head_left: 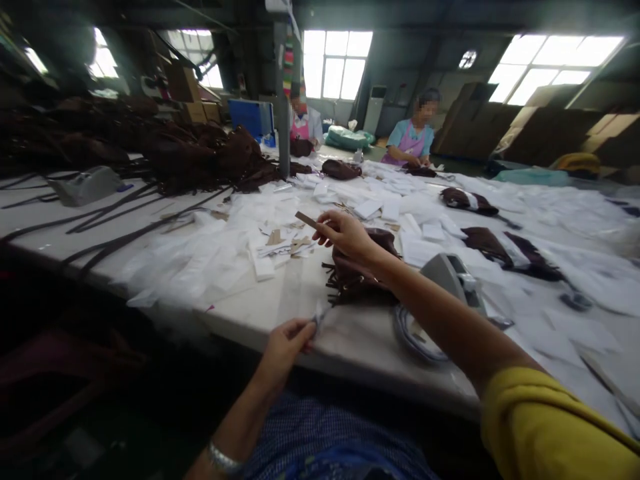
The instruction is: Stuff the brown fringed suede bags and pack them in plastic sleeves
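My right hand [347, 235] reaches over the table with a narrow brown card strip [305, 219] pinched between thumb and fingers. My left hand [287, 341], at the table's front edge, is closed on the crumpled end of a clear plastic piece [319, 316]. A flat transparent part of plastic [295, 283] lies just beyond it on the table. Under my right wrist rests a dark brown fringed bag [357, 277], partly hidden by my arm. Left of my right hand is a pile of white and tan paper slips [290, 245].
A grey tape dispenser [447, 277] and a tape roll [417, 337] stand by my right forearm. Clear plastic bags [185, 257] lie left, below a heap of brown bags [210, 157]. Scissors [607, 380] lie far right. A metal post [283, 100] rises beyond; two people work across the table.
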The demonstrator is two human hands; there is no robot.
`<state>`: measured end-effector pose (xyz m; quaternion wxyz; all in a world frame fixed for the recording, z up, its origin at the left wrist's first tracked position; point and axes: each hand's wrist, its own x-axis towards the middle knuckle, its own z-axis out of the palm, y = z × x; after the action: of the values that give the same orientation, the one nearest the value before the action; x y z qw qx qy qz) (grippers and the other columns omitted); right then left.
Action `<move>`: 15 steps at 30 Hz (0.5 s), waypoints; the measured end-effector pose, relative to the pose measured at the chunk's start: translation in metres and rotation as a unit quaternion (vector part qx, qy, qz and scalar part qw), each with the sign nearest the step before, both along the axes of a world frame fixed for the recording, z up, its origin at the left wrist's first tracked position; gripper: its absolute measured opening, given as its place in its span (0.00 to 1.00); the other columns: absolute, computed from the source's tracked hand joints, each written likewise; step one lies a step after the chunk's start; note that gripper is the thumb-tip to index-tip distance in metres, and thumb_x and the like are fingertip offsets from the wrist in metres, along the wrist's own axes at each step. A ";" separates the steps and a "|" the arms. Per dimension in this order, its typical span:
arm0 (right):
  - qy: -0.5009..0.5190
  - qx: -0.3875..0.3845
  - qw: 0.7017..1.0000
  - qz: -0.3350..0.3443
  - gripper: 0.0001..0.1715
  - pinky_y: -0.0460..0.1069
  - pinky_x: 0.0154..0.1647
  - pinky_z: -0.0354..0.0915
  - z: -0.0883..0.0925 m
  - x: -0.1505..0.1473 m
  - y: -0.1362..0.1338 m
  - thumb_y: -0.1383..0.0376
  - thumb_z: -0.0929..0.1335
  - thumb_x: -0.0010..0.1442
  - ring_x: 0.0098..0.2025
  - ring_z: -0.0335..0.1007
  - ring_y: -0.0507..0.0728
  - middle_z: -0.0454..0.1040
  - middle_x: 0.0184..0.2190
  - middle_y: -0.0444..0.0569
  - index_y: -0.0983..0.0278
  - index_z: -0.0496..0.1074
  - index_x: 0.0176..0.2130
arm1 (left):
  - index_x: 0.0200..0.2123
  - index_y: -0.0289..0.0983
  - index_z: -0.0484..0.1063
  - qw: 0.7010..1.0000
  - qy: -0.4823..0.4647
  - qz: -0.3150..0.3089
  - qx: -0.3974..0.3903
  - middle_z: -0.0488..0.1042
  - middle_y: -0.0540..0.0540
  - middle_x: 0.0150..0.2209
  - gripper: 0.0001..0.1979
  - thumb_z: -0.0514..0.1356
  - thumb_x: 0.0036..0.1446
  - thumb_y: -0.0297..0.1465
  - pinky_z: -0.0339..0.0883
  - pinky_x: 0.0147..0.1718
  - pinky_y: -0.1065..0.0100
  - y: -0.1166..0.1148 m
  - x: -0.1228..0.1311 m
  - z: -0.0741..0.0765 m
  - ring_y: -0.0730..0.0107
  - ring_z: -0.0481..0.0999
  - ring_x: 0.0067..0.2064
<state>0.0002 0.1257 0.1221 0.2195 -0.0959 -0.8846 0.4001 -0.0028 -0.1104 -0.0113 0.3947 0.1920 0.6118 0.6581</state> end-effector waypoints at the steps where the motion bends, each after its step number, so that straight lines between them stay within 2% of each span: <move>1: 0.017 -0.084 0.996 0.021 0.16 0.45 0.30 0.69 -0.002 0.028 -0.010 0.57 0.67 0.65 0.29 0.74 0.51 0.80 0.33 0.49 0.65 0.71 0.47 | 0.36 0.34 0.80 1.000 -0.024 0.006 0.001 0.75 0.50 0.27 0.19 0.71 0.47 0.43 0.63 0.27 0.77 0.000 0.001 0.002 0.78 0.69 0.26; 2: 0.012 -0.147 0.989 0.023 0.18 0.45 0.28 0.69 -0.005 0.057 -0.020 0.55 0.69 0.63 0.27 0.74 0.51 0.80 0.33 0.49 0.65 0.72 0.46 | 0.35 0.34 0.80 0.999 -0.050 0.011 0.001 0.75 0.50 0.27 0.19 0.72 0.45 0.42 0.63 0.26 0.78 0.001 0.002 0.005 0.80 0.69 0.26; 4: -0.029 -0.209 0.978 0.004 0.18 0.44 0.25 0.68 -0.017 0.111 -0.042 0.54 0.70 0.60 0.24 0.72 0.50 0.80 0.31 0.50 0.66 0.74 0.40 | 0.34 0.33 0.79 0.994 -0.107 0.018 -0.002 0.74 0.52 0.26 0.20 0.74 0.41 0.41 0.63 0.24 0.80 0.002 0.003 0.009 0.83 0.67 0.24; 6: -0.065 -0.221 0.972 -0.035 0.16 0.44 0.23 0.66 -0.036 0.154 -0.063 0.54 0.69 0.61 0.22 0.71 0.50 0.80 0.29 0.49 0.66 0.75 0.36 | 0.33 0.33 0.79 0.988 -0.155 0.025 -0.010 0.72 0.53 0.24 0.21 0.76 0.37 0.39 0.63 0.22 0.82 0.003 0.005 0.013 0.84 0.67 0.22; 8: -0.090 -0.211 0.971 -0.073 0.15 0.43 0.22 0.64 -0.057 0.179 -0.080 0.57 0.68 0.62 0.21 0.70 0.50 0.79 0.26 0.48 0.66 0.75 0.33 | 0.32 0.34 0.79 0.983 -0.178 0.035 -0.014 0.72 0.54 0.23 0.21 0.78 0.34 0.37 0.65 0.22 0.82 0.004 0.006 0.016 0.85 0.67 0.22; 11: -0.090 -0.195 0.972 -0.094 0.13 0.43 0.23 0.64 -0.084 0.190 -0.093 0.60 0.67 0.62 0.21 0.71 0.50 0.79 0.24 0.46 0.65 0.75 0.30 | 0.31 0.33 0.79 0.984 -0.169 0.047 -0.019 0.73 0.53 0.25 0.21 0.78 0.32 0.35 0.66 0.22 0.82 0.005 0.009 0.020 0.85 0.68 0.22; 15: -0.071 -0.220 0.970 -0.075 0.13 0.44 0.24 0.64 -0.101 0.179 -0.096 0.59 0.67 0.62 0.21 0.72 0.51 0.78 0.24 0.46 0.65 0.75 0.31 | 0.33 0.33 0.80 0.993 -0.098 0.045 -0.047 0.74 0.52 0.24 0.23 0.77 0.33 0.39 0.67 0.23 0.81 0.004 0.015 0.024 0.83 0.69 0.23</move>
<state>0.1796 0.0294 0.0215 0.1587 -0.2365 -0.7782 0.5597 0.0119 -0.1060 0.0122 0.4316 0.0802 0.6085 0.6611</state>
